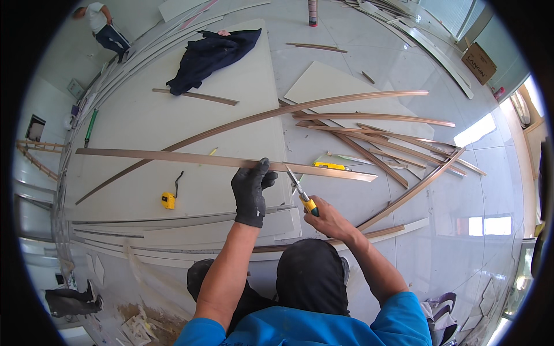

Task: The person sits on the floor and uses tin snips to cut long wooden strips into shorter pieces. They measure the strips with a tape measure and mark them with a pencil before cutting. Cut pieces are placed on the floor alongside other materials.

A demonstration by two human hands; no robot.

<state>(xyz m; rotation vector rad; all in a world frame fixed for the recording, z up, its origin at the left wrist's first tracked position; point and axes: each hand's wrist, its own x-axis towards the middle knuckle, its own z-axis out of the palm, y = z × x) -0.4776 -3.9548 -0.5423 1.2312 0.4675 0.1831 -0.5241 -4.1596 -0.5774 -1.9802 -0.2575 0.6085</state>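
Note:
My left hand (250,193), in a dark glove, is closed around a long, flat, brown trim strip (190,157) and holds it across in front of me. My bare right hand (330,218) grips a cutting tool (308,203) by its yellow-and-green handle. The narrow metal end of this tool meets the strip just right of the glove; whether it has one blade or two is hard to tell. Beyond the held strip, a longer curved-looking brown strip (231,122) lies across the pale board. A yellow tool (329,165) rests just past the strip's right part.
A large pale board (130,193) bears a yellow tape measure (168,200) and a dark garment (216,55). Several brown strips (378,147) lie crossed at right. A cardboard box (479,63) stands far right. Another person (104,26) stands far left.

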